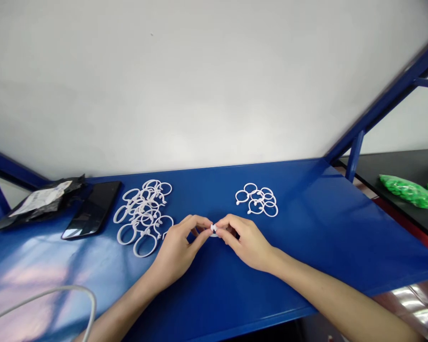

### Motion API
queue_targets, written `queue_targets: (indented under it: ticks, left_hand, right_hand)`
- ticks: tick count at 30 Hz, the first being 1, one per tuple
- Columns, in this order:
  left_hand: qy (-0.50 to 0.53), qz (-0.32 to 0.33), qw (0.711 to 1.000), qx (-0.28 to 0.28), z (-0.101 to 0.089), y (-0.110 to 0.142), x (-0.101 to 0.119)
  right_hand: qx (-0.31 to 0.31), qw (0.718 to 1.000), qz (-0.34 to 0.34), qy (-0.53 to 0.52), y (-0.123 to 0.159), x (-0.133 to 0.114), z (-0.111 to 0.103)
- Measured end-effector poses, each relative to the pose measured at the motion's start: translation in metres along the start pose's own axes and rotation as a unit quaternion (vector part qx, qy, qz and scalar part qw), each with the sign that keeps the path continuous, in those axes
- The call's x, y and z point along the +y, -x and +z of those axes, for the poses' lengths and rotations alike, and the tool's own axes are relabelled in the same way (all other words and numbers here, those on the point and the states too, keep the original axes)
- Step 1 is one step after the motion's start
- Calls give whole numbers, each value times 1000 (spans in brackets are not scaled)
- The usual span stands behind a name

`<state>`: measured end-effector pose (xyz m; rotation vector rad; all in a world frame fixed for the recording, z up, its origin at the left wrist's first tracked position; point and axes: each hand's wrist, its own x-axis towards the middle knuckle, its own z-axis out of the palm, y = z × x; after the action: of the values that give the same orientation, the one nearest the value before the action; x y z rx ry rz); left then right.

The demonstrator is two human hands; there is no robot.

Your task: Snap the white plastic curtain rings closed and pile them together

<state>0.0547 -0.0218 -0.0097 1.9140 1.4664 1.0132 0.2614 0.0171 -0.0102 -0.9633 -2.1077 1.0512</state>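
Note:
At the middle of the blue table, my left hand [180, 244] and my right hand [244, 240] meet, fingertips pinching the two small ends of a white plastic ring [214, 234]. Most of that ring is hidden behind my fingers. Just left of my left hand lies a heap of similar white rings [145, 241], tangled together, some with gaps in their loops. A smaller group of white rings [270, 205] rests beyond my right hand, to the right.
A dark phone [92, 209] lies left of the heap, beside a black plastic package [39, 202] with a white label. A pale cable [62, 288] loops at the lower left. Blue metal posts [355, 154] flank the table [306, 190]; a bag of green pieces [408, 191] sits on a black surface at right.

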Motion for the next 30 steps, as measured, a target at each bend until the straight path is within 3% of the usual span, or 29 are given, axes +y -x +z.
queue_targets:
  ticks: [9, 17, 20, 23, 27, 30]
  left_hand:
    - [-77, 165, 982, 41, 7, 5, -4]
    - [-111, 218, 970, 1, 4, 5, -4]
    - [-201, 209, 957, -30, -9, -1, -8]
    - [-306, 150, 939, -43, -35, -6, -15]
    - [-386, 81, 918, -49, -68, -6, -32]
    - [-395, 68, 913, -72, -74, -5, -43]
  right_hand:
    - [-15, 992, -100, 82, 3, 7, 1]
    - [-52, 971, -127, 196, 5, 4, -2]
    - [-43, 964, -123, 230, 0, 6, -3]
    - [2, 952, -94, 292, -8, 10, -13]
    - [72, 906, 24, 416, -16, 18, -38]
    - [92, 878, 90, 461, -18, 24, -53]
